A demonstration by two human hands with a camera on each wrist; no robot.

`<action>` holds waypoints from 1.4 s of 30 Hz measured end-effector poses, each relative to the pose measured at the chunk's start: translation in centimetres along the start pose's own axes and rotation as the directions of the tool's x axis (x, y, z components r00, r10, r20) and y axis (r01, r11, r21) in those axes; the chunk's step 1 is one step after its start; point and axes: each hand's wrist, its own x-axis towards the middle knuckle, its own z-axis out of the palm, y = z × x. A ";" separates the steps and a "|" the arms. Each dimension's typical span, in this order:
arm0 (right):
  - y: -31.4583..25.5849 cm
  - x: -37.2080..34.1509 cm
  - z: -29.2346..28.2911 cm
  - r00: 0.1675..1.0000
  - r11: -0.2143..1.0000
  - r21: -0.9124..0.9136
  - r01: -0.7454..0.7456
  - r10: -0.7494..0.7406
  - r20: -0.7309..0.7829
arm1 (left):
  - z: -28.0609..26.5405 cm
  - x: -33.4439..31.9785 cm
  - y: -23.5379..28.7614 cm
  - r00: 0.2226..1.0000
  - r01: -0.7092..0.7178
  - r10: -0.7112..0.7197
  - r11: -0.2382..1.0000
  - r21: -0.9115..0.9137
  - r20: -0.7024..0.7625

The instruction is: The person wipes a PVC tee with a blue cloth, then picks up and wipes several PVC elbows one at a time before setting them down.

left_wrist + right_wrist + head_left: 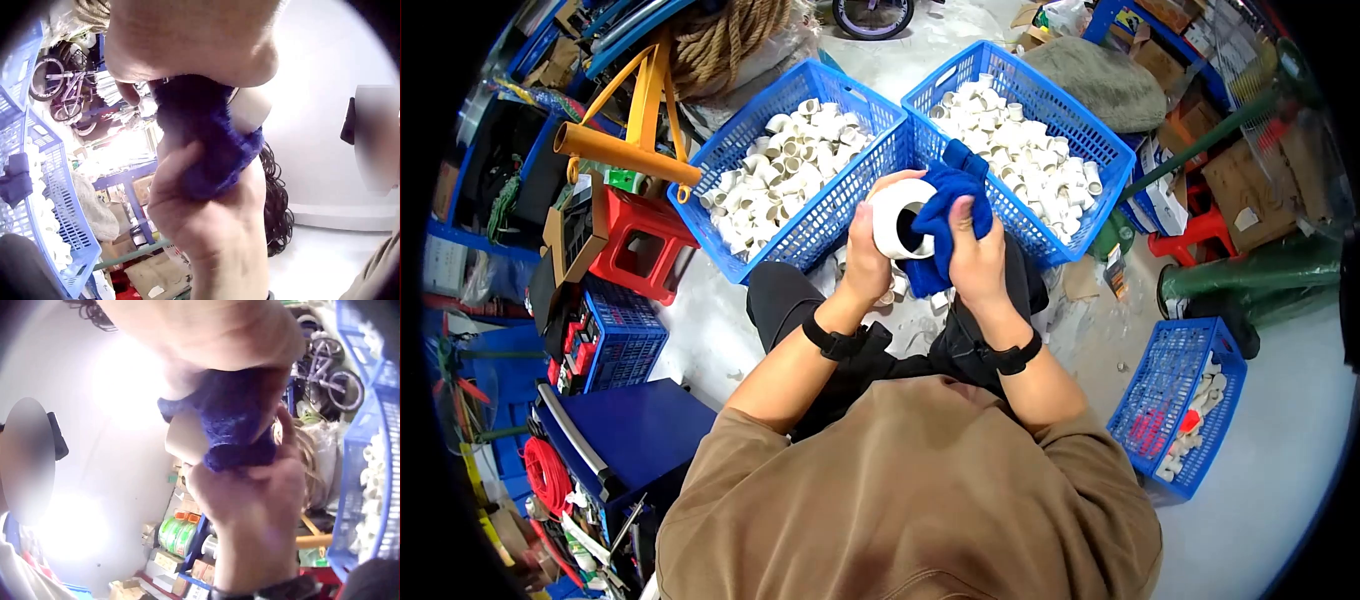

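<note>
In front of my knees my left hand [866, 255] grips a white plastic pipe fitting [887, 218], its round opening tilted up toward the head camera. My right hand [980, 262] holds a bunched blue cloth [940, 232] against the fitting's right side, thumb pointing up. In the left wrist view the cloth [209, 147] wraps over the fitting [251, 107], covering much of it. From the right wrist, a pale wall of the fitting [186, 439] shows beside the cloth [234, 419].
Two blue crates, left [745, 262] and right [1090, 240], full of white fittings, stand ahead. Dark blue fabric [966, 160] hangs on the right crate's edge. A smaller blue crate [1170, 385] sits at right, a red stool [640, 245] at left. Loose fittings lie on the floor between the legs.
</note>
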 end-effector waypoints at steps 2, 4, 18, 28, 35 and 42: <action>-0.6 0.3 -0.6 0.983 0.940 -0.289 0.181 -0.182 0.023 | -0.8 0.4 -0.2 0.999 -0.015 0.019 0.993 0.120 -0.033; -1.2 0.8 -1.5 0.852 0.726 -0.451 0.519 -0.483 0.202 | -1.4 0.4 0.1 0.996 0.081 -0.072 0.967 0.240 -0.045; 0.3 2.9 -1.4 0.976 0.924 0.381 0.028 0.057 -0.209 | -0.9 0.6 0.3 0.972 0.036 -0.058 0.995 0.097 0.227; 0.0 0.5 -3.1 0.957 0.616 -0.732 0.290 -0.166 0.238 | 2.1 0.9 2.0 0.881 0.370 -0.468 0.773 -0.515 -0.069; -2.2 1.2 -4.1 0.830 0.650 -0.516 0.558 -0.441 0.343 | 0.8 0.3 -0.9 0.895 0.314 -0.414 0.849 -0.425 -0.167; 0.4 3.3 -8.2 0.945 0.968 -0.095 0.234 -0.203 0.256 | 3.4 1.0 -0.5 0.855 0.509 -0.506 0.781 -0.363 0.110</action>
